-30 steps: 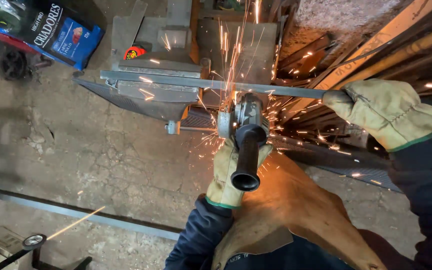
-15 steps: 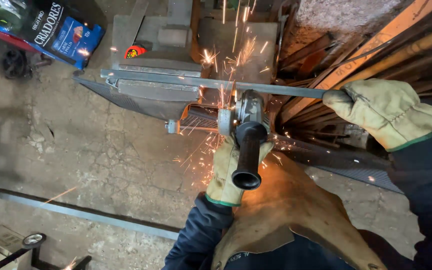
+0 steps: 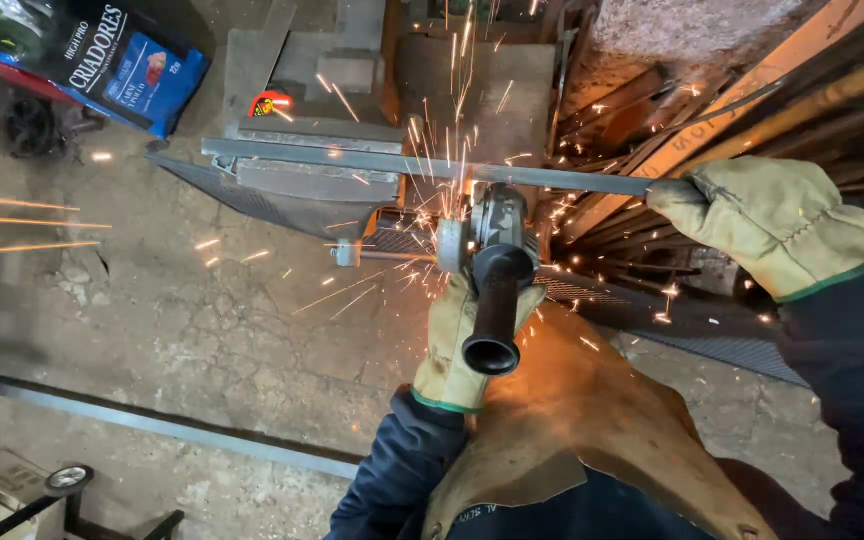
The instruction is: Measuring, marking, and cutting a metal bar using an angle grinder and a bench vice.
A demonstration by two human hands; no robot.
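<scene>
My left hand (image 3: pixel 452 345), in a yellow-green work glove, grips an angle grinder (image 3: pixel 500 222) whose black side handle points toward me. The grinder's disc meets a long flat metal bar (image 3: pixel 352 158), and sparks fly up and to the left from that spot. My right hand (image 3: pixel 777 222), gloved the same way, is closed around the bar's right end and holds it level. The bar's left part rests across a grey metal block (image 3: pixel 322 185).
A brown leather apron (image 3: pixel 572 420) covers my lap. A blue printed bag (image 3: pixel 122 60) lies top left. Metal bars and profiles (image 3: pixel 752 100) are stacked at the right, mesh panels (image 3: pixel 242 200) sit under the block, and a steel strip (image 3: pixel 152 425) crosses the concrete floor.
The sparks have changed pattern, now streaking further left across the floor. The grinder has crept slightly right along the bar. Both hands keep their grips.
</scene>
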